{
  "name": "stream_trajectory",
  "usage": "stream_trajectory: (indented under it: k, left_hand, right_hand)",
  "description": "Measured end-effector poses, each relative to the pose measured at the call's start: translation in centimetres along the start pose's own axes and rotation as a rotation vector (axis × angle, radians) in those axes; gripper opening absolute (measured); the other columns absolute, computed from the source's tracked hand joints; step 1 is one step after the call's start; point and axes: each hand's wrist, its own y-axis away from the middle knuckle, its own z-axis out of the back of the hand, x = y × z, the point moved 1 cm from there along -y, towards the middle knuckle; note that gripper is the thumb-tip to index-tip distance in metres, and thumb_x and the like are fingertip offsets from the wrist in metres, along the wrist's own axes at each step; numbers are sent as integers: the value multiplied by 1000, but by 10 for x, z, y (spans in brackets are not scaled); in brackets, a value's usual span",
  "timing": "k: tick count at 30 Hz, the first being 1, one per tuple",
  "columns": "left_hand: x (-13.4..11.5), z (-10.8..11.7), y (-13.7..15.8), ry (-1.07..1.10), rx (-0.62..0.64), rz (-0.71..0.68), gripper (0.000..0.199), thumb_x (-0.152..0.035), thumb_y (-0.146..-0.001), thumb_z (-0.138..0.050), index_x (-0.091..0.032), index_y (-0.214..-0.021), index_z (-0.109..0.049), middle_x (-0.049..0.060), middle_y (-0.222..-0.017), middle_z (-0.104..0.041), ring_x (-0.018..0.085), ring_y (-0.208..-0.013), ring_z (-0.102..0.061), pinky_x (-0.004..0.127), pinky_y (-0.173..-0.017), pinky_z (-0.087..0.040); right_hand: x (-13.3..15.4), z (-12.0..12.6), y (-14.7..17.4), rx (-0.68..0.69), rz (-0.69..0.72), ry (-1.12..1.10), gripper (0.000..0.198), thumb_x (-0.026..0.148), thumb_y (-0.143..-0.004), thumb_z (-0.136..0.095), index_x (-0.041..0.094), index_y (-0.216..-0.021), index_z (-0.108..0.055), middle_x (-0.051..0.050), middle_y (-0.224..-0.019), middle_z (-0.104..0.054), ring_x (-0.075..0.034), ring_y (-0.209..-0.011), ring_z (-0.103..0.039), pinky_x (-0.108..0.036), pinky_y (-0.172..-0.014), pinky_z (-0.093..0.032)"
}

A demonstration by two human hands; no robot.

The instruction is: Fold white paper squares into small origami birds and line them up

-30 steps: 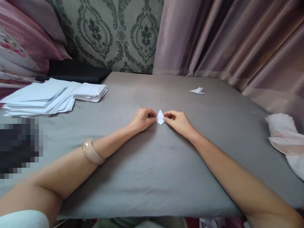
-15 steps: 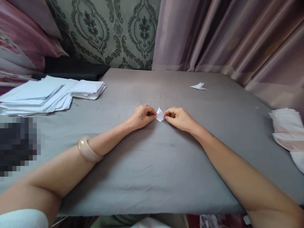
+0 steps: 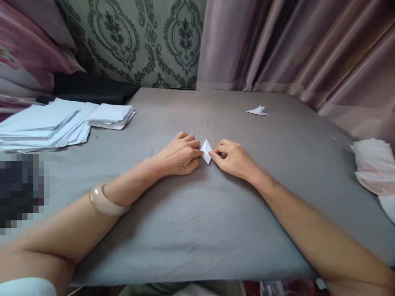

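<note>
White paper diamond (image 3: 206, 149) — left hand (image 3: 180, 155) and right hand (image 3: 233, 159) touching it.

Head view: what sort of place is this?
Probably a room in a home: patterned wallpaper, a long mauve curtain and a grey cloth-covered table suggest it.

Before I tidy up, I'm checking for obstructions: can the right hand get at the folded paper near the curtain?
Probably yes: nothing visible blocks the right hand from the folded paper on the grey cloth, though the fingers may first need to leave the paper diamond.
</note>
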Motion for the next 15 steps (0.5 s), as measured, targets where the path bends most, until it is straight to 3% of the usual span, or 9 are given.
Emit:
stream_trajectory:
  k: [4, 8, 10, 15]
  left_hand:
    - [5, -9, -4, 234, -85, 230, 30, -36, -89, -50, -18, -76, -70, 7, -87, -65, 20, -83, -56, 34, -81, -36]
    - [11, -19, -9, 429, -141, 473, 28, -41, -77, -67, -17, -92, -69, 9, -91, -60, 21, -86, -54, 33, -78, -41]
    - [12, -20, -11, 444, -133, 540, 30, -40, -74, -70, -17, -94, -70, 9, -93, -57, 23, -90, -52, 35, -81, -41]
    - [11, -18, -15, 540, -112, 604, 21, -37, -71, -70, -17, -76, -71, 6, -85, -57, 20, -84, -51, 32, -76, -41]
  right_hand:
    - [-2, -7, -5, -31, -95, -5, 15, 36, -81, -62, 23, -76, -67, -3, -86, -64, -16, -72, -57, -31, -68, -42]
    - [-4, -9, -7, -40, -179, -3, 21, 39, -78, -66, 22, -90, -64, -4, -94, -65, -17, -76, -58, -33, -70, -43]
    - [-4, -9, -7, -22, -203, -10, 24, 40, -78, -65, 22, -94, -64, -5, -98, -65, -18, -78, -58, -34, -71, -44]
    - [-5, -10, -6, -36, -249, -82, 41, 40, -76, -66, 22, -112, -60, -7, -108, -66, -20, -85, -60, -36, -75, -45]
